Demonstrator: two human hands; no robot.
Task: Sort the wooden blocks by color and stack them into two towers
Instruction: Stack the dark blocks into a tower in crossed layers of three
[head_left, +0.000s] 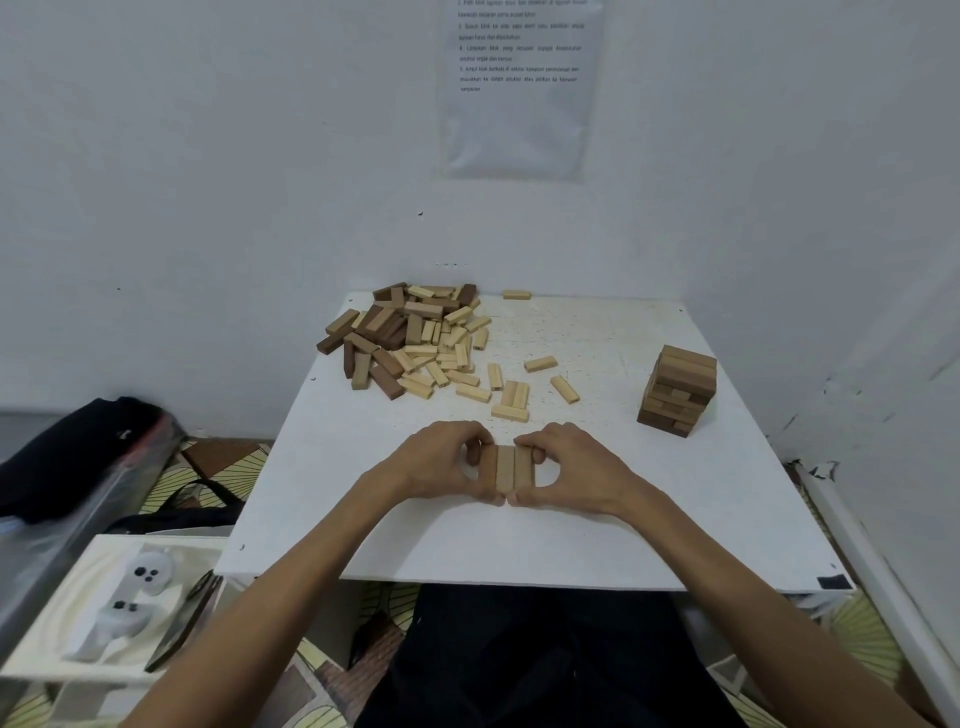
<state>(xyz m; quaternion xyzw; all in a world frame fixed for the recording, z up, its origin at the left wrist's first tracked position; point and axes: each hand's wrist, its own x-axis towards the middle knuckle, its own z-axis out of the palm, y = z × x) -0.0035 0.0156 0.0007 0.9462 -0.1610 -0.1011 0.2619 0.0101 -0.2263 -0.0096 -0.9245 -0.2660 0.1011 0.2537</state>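
Head view shows our left hand and right hand low on the white table, fingers curled and pinching a row of three light blocks from both sides. At 11 o'clock lies the mixed pile. At 2 o'clock stands the dark tower.

White table, pitted toward far side | far left: mixed pile of dark and light blocks | mid: loose light blocks, one at far edge | right: dark tower | near centre: three light blocks side by side, touching, between both hands.
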